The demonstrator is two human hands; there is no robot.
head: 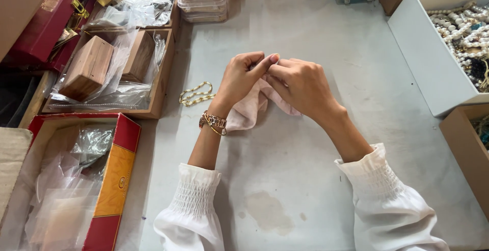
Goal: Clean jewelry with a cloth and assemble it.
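Both hands meet at the table (285,190) centre. The left hand (242,77) and right hand (300,85) are closed, fingertips pinching a pale pink cloth pouch (249,111) between them. The pouch hangs toward the near-left, under the left wrist w/ a bracelet (213,121). A gold bead chain (196,94) lies just left. The pouch's top is hidden by the fingers.

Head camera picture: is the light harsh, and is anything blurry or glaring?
Head view: soft, even light, with faint shadows under the left hand and right hand on the grey table; the pale pink cloth is sharp; clear plastic bags show mild glare.
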